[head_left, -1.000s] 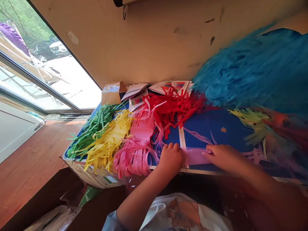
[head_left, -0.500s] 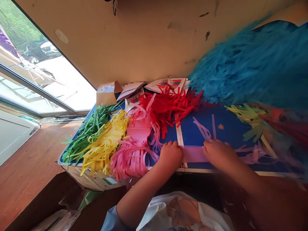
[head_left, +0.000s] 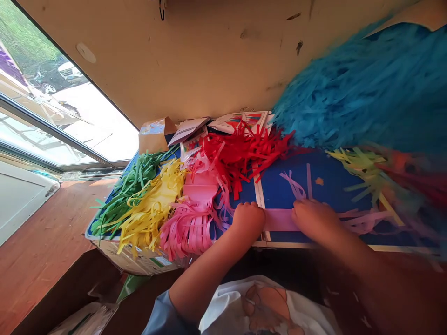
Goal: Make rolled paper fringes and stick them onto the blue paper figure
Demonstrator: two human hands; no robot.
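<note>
Lilac flat tissue-like band [head_left: 279, 220] lay at the near side of a long blue-topped table with pale edging [head_left: 342, 197], its long axis running left to right, roughly in line with the near edge.

Largest item on the table: a shaggy bright-blue fringe mass [head_left: 352, 93], far right, well apart from the band. Next, a scarlet heap of cut paper-like strips [head_left: 230, 151], beyond the band and to its left. A pink fringed bundle with a flat middle panel [head_left: 200, 188] was near the left forearm; past it, a yellow fringed bundle [head_left: 159, 195], then a dark-green one [head_left: 134, 184] by the table's left end.

Left hand [head_left: 248, 217]: fist closed at the band's left end, knuckles up. Right hand [head_left: 310, 216]: fingers curled down at the other end, also looking clamped on it; fingertips hidden on both. Neither hand was nearer; the exposed stretch lay directly between them, flat-looking, pointing from one grip straight to the other.

Smaller: a narrow cream tape line [head_left: 259, 190] passed under the band just beside the left fist, crossing its axis. Smallest: thin loose lilac ribbons [head_left: 294, 186] stuck out beyond the right knuckles, wallward, across that axis.
</note>
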